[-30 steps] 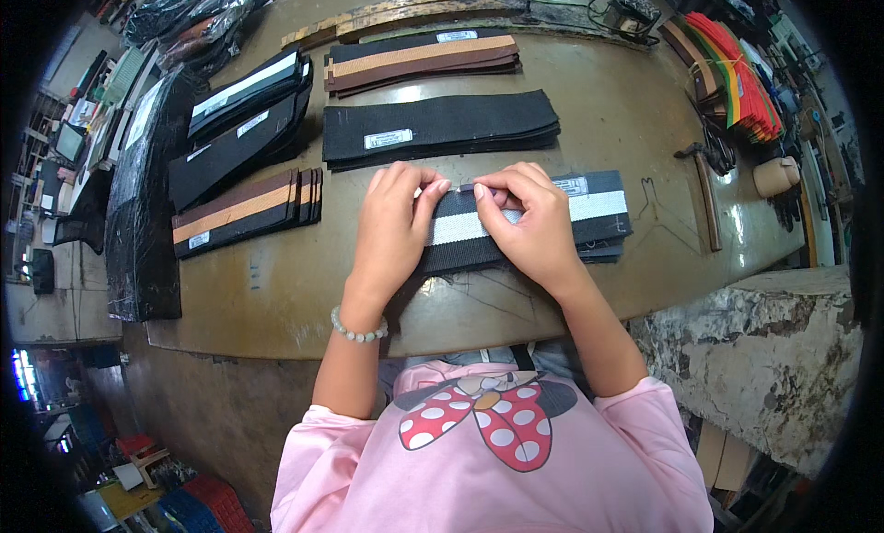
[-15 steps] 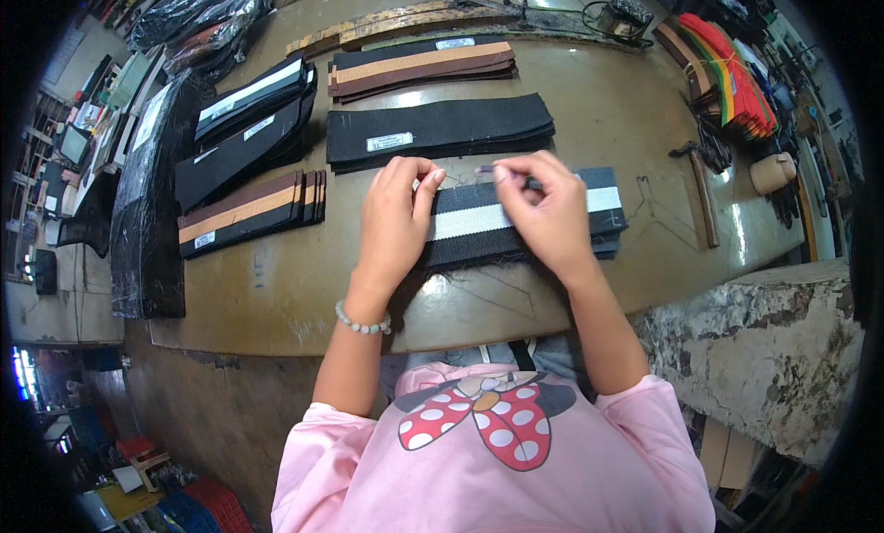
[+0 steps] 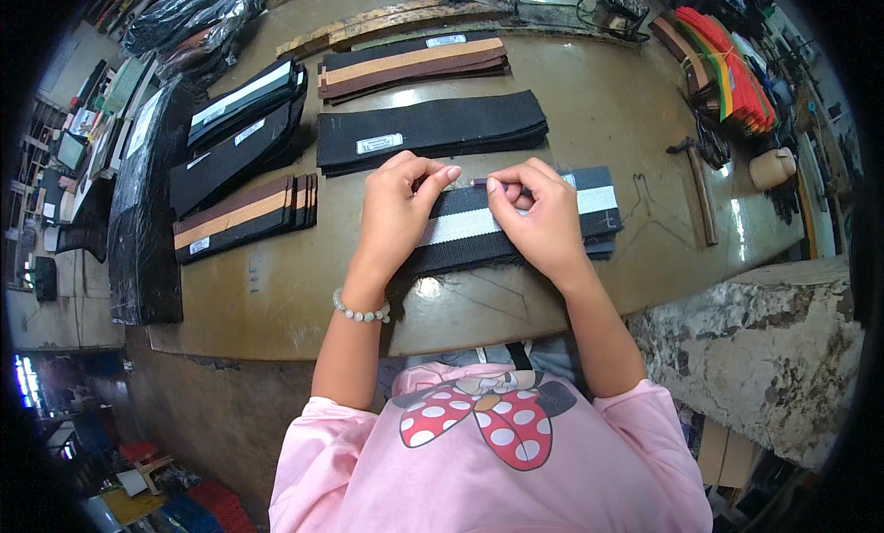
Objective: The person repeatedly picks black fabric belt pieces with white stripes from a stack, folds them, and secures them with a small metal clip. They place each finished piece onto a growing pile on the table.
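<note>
Compared with half a second ago, the fingertips of the two hands have drawn closer, and a dark pencil-like stick [image 3: 481, 182] in the right hand [image 3: 543, 211] now points left towards the left hand [image 3: 396, 197]. The stick sits just above the far edge of a black webbing stack [image 3: 460, 227] with a white stripe. The right fingers grip it between thumb and forefinger near its tip, probably for fine control. The left thumb and forefinger are bent close together; whether they pinch anything, I cannot tell. The webbing stack lies flat on the brown desk [image 3: 635, 110], directly in front of the person, which seems to suit close work by both hands. Just beyond it lies a plain black stack [image 3: 460, 128], then a brown-and-orange stack [image 3: 414, 65]. More strips rest to the left, including a brown, orange and black stack [image 3: 244, 218]. Several pale labels face up, perhaps so each pile can be told apart. Far right is a bundle of red, yellow and green strips [image 3: 732, 73].
</note>
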A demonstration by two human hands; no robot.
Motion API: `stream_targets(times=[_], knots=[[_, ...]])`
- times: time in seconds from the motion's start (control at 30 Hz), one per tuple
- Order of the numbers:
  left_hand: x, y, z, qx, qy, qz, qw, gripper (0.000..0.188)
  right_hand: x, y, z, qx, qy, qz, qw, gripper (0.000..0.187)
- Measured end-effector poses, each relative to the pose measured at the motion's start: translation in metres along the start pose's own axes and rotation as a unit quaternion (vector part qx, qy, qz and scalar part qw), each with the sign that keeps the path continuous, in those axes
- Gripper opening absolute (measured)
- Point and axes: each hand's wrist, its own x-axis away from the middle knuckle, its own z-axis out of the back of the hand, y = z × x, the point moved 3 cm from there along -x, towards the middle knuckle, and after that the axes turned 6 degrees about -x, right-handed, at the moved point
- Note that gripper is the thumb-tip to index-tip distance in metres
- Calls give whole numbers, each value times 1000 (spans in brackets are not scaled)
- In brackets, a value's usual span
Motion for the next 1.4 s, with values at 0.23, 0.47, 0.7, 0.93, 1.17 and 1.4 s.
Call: stream_targets(times=[0.23,0.47,0.7,0.93,1.17,1.4], knots=[[2,2,-5,22,23,-13,999,20,-1,1,-5,52,-20,39,998,8],[-7,-13,-11,77,-5,59,995,29,-1,3,-5,20,-22,-14,999,8],[-11,-16,-12,95,-36,73,992,30,0,0,-9,69,-21,54,996,12],[-13,-22,-12,125,-21,81,989,30,2,1,-10,89,-26,49,994,11],[-13,-30,-6,196,-10,146,970,28,-3,-8,-16,103,-11,84,991,12],[-10,-31,-7,248,30,138,958,28,-7,-12,-29,159,-52,93,982,11]])
